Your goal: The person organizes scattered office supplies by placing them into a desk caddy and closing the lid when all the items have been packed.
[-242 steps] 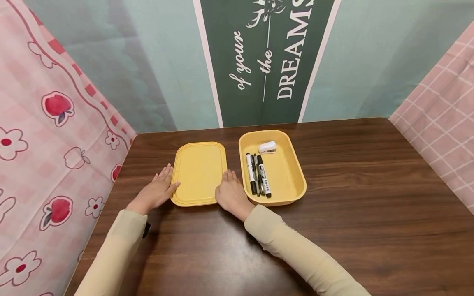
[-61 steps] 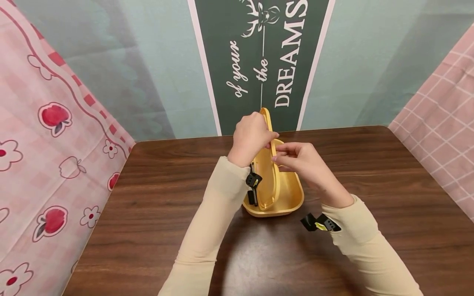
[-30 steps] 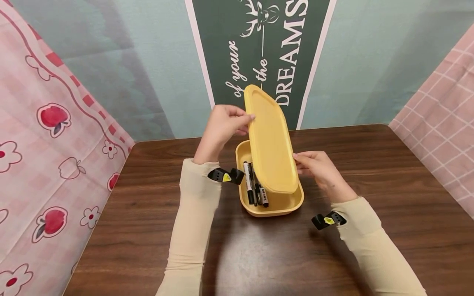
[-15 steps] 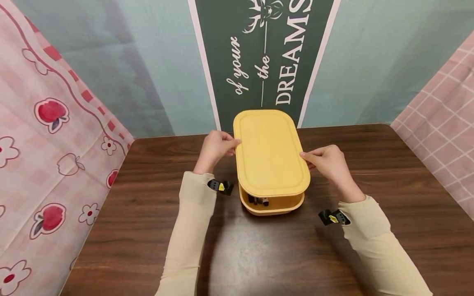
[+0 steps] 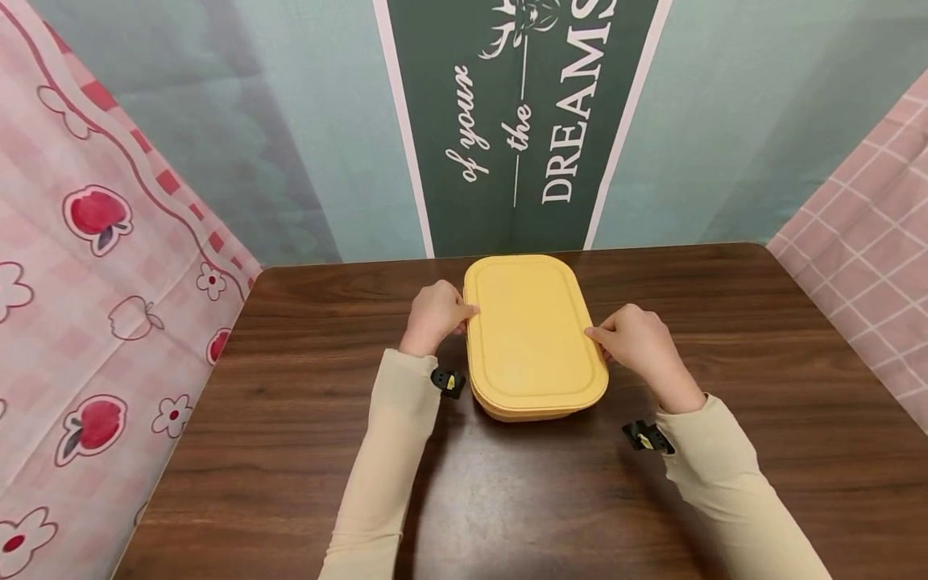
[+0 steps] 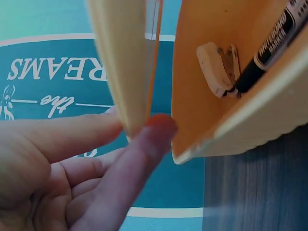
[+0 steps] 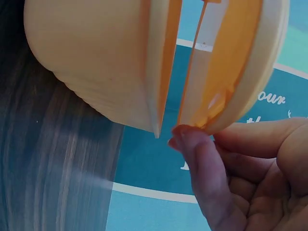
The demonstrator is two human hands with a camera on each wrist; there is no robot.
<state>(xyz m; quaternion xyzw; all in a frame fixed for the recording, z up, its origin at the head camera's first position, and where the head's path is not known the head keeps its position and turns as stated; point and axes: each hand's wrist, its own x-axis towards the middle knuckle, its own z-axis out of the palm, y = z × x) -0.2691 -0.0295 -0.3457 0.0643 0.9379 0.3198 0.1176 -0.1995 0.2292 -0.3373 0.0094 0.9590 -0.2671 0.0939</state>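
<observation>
A yellow lid (image 5: 536, 330) lies level just over a yellow box (image 5: 525, 417) on the table. Both wrist views show a narrow gap between lid and box rim. My left hand (image 5: 432, 316) pinches the lid's left edge between thumb and fingers; my right hand (image 5: 641, 345) pinches its right edge. Through the gap, the left wrist view shows a small white stapler (image 6: 211, 70) and a whiteboard marker (image 6: 274, 45) inside the box. The lid hides these contents in the head view.
The dark wood-grain table (image 5: 304, 387) runs out on both sides of the box. Behind it hangs a blue-green cloth (image 5: 290, 145) with a dark lettered panel. Pink patterned cloths stand at left (image 5: 94, 322) and right (image 5: 870, 242).
Earlier the lid lay on the table left of the box. It was lifted, held steeply over the box, then turned level and lowered, covering the pens. Both hands came down with it.
</observation>
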